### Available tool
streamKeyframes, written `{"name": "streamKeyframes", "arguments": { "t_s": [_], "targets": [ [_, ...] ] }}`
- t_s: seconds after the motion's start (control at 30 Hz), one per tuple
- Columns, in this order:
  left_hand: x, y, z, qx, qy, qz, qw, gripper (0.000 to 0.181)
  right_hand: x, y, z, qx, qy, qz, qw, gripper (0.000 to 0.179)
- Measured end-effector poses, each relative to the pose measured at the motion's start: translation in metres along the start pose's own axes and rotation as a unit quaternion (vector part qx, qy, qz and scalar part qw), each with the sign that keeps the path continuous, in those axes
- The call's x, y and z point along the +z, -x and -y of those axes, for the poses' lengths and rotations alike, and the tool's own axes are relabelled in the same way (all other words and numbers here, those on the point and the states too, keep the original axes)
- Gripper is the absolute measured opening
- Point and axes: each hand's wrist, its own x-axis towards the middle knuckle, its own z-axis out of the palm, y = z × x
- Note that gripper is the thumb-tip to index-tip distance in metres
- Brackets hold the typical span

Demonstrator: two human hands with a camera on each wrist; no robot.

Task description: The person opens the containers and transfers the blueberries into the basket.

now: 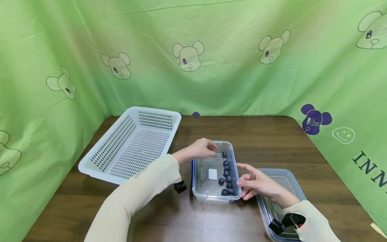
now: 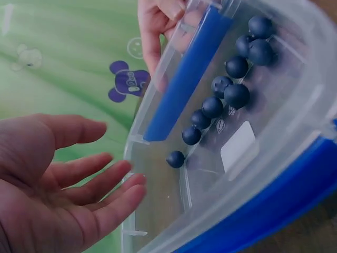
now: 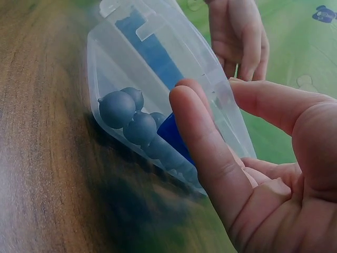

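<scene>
A clear plastic food container [image 1: 208,197] with blue side clasps stands on the table. Several blueberries [image 1: 228,178] lie in it, most of them in a line along its right side. Above the container's far left corner is my left hand [image 1: 202,148]; in the left wrist view its loosely bent fingers [image 2: 118,208] hold nothing. My right hand [image 1: 260,183] is at the container's right wall, fingertips touching it. The right wrist view shows these fingers [image 3: 202,142] beside the blue clasp [image 3: 174,134], with the thumb near the rim.
On the left sits a white perforated plastic basket [image 1: 175,122]. Under and beside my right forearm lies a clear rectangular plastic piece [image 1: 279,178], a lid or a second box. A green printed cloth [image 1: 229,90] hangs behind the brown wooden table [image 1: 248,134].
</scene>
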Motion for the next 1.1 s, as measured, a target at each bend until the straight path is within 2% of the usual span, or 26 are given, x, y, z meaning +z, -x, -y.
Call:
{"name": "streamKeyframes", "arguments": {
  "t_s": [0.2, 0.5, 0.7, 0.87, 1.1],
  "targets": [
    [0.01, -0.01, -0.008, -0.04, 0.007, 0.086, 0.9955, 0.026, -0.001, 0.0, 0.001, 0.004, -0.004, 0.007, 1.0, 0.078],
    [0.035, -0.018, -0.018, -0.101, -0.004, 0.167, 0.9808, 0.014, -0.001, 0.001, -0.002, 0.001, -0.012, 0.011, 0.9999, 0.076],
    [0.048, -0.02, -0.017, -0.118, -0.002, 0.182, 0.9762, 0.007, -0.001, 0.0, -0.003, -0.005, -0.017, 0.012, 0.9998, 0.076],
    [0.055, -0.021, -0.017, -0.122, -0.017, 0.178, 0.9763, 0.018, -0.001, 0.0, -0.002, -0.006, -0.019, 0.014, 0.9997, 0.076],
    [0.063, -0.027, -0.026, -0.133, -0.094, 0.161, 0.9735, 0.022, -0.003, 0.0, -0.005, 0.007, -0.019, 0.01, 0.9997, 0.08]
  ]
}}
